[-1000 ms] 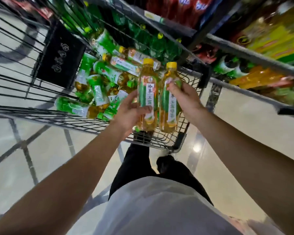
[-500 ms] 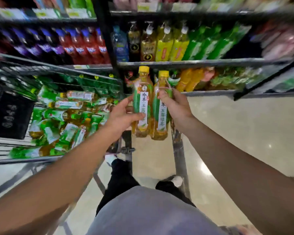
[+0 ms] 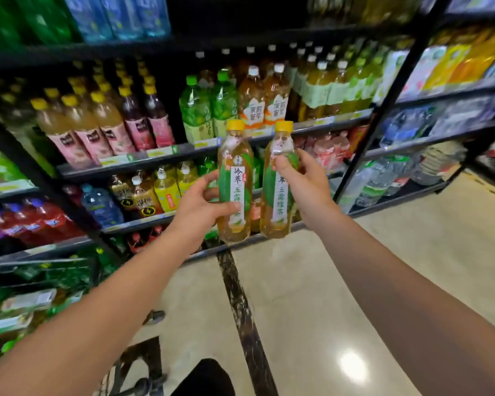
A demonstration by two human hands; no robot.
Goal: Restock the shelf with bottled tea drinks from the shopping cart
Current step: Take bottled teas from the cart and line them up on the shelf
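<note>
**A:** Status on the grip?

**B:** I've got one green tea bottle per hand, both upright, centre of frame, held in the air in front of the drinks shelf (image 3: 166,160). My left hand (image 3: 200,205) wraps the left tea bottle (image 3: 235,181) around the lower label, thumb across the front. My right hand (image 3: 303,181) pinches the right tea bottle (image 3: 279,178) higher up, thumb on the label top. The bottles sit just beside each other; can't tell if they touch.

**A:** Where's the rest of the stock?

**B:** Shopping cart (image 3: 37,307), lower left of frame, more green-label bottles lying in it.

**A:** Target slot?

**B:** Can't tell yet. No matching yellow-cap green-label row is readable; the shelves behind the bottles are partly hidden and blurred. I'd find the matching facing first.

**A:** Placement advice?

**B:** My take: place one at a time, base first, labels out. The right grip is high on the bottle, so the base may swing; I'd keep it vertical and clear of the shelf lip. Neighbouring rows look tight, so knocking one over is the risk.
</note>
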